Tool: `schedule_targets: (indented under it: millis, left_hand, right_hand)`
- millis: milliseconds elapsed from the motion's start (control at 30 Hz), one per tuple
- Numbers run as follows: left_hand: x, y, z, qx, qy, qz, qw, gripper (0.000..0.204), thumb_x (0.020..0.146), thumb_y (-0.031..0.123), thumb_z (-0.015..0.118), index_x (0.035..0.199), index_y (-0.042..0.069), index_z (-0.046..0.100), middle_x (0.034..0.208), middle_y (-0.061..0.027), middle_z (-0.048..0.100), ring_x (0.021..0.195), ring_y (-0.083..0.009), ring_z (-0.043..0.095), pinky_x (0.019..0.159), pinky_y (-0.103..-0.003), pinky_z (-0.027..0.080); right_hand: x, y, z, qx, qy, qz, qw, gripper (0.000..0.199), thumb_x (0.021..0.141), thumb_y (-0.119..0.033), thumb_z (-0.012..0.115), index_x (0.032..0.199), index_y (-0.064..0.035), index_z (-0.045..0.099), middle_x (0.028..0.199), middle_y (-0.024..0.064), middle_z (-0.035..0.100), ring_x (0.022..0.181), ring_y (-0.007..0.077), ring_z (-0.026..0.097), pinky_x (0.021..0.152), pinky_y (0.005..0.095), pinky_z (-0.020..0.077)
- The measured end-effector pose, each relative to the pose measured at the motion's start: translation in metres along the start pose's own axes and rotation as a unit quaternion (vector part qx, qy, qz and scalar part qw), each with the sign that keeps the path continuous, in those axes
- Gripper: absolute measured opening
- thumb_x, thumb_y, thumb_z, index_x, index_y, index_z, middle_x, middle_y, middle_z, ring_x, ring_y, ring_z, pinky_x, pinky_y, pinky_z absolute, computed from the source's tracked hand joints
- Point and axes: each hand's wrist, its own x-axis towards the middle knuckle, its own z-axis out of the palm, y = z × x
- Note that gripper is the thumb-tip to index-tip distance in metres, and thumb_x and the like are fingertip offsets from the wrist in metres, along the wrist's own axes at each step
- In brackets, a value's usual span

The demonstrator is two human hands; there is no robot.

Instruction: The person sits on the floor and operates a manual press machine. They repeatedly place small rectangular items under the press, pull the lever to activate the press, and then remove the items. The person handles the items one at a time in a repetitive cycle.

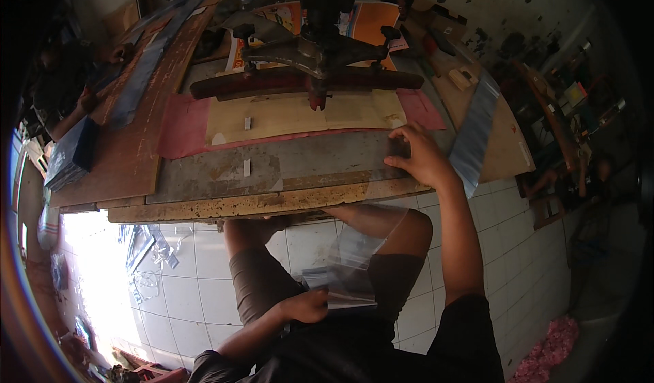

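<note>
Hands (426, 158): two, left hand (306, 307) gripping film (354, 294); white tabs (247, 168): two.

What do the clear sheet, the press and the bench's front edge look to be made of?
Clear sheet: probably thin plastic film, glossy; it is see-through and catches pale glints.
Press: seemingly metal, dull and dark, judging by the heavy curved arms and screw-like knobs; reddish parts may be paint or rust.
Front edge: likely wood, rough and yellowish, with dark pits; coating unclear.

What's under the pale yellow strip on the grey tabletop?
Pink material shows past both ends and along the near edge of the yellow strip. Whatever lies directly beneath the strip's middle is covered.
</note>
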Motion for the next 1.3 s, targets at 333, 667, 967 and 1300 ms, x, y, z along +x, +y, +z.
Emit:
schedule_targets:
  millis: [333,667,967,1300]
  left_hand:
    - [0.002,-0.004,0.001,-0.004,0.009,0.018,1.0,0.042,0.079,0.002,0.051,0.12,-0.005,0.058,0.102,-0.0298,0.057,0.095,-0.0464,0.058,0.083,-0.05,0.048]
    - [-0.002,0.006,-0.009,0.005,-0.011,-0.027,1.0,0.053,0.078,0.0,0.049,0.131,-0.003,0.056,0.107,-0.0306,0.061,0.098,-0.0457,0.06,0.086,-0.048,0.05]
    - [-0.008,0.021,-0.007,0.005,0.021,0.015,1.0,0.057,0.078,0.0,0.048,0.134,-0.002,0.055,0.103,-0.031,0.061,0.094,-0.0461,0.061,0.084,-0.049,0.05]
    - [0.02,-0.012,-0.018,0.018,0.054,-0.081,0.995,0.053,0.079,-0.003,0.046,0.13,-0.003,0.057,0.117,-0.0288,0.063,0.114,-0.0426,0.059,0.101,-0.044,0.045]
  right_hand:
    - [0.007,-0.005,-0.005,0.04,-0.016,0.007,0.999,0.042,0.071,-0.025,0.09,0.099,-0.0054,0.066,0.105,0.0067,0.063,0.107,0.0265,0.059,0.096,0.04,0.0483]
    - [-0.023,-0.031,0.029,-0.179,0.174,-0.108,0.962,0.007,0.09,-0.004,0.066,0.094,-0.0048,0.061,0.095,0.0065,0.066,0.094,0.0259,0.061,0.087,0.0394,0.043]
    - [-0.128,-0.098,0.068,-0.014,0.127,-0.166,0.978,0.009,0.091,-0.006,0.067,0.097,-0.0069,0.06,0.092,0.0064,0.069,0.089,0.0254,0.066,0.083,0.0383,0.0468]
    - [-0.126,-0.025,0.187,0.192,-0.099,-0.124,0.968,0.015,0.092,-0.011,0.068,0.101,-0.0024,0.058,0.09,0.0137,0.072,0.081,0.0325,0.071,0.072,0.0408,0.0519]
